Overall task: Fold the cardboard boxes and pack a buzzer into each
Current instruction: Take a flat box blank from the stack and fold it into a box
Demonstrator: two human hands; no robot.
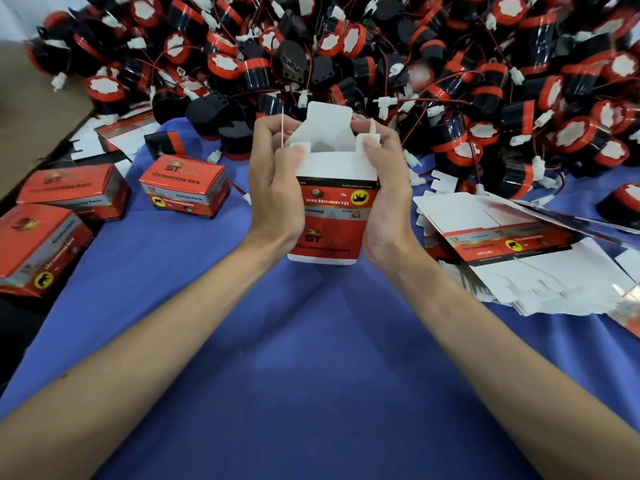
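Cardboard box (pixel 330 216) gripped in our left hand (pixel 277 188) and right hand (pixel 384 199), top flaps (pixel 329 124) open, nothing inside; next we judge one hand must fetch a buzzer (pixel 480 132)

Red box (pixel 330 216), top flaps open, held upright before heaped black-red buzzers (pixel 381 46).

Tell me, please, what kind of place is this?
Probably a small packing workshop: a big heap of red-and-black buzzers, a stack of flat cartons, and closed boxes set aside on the blue cloth.
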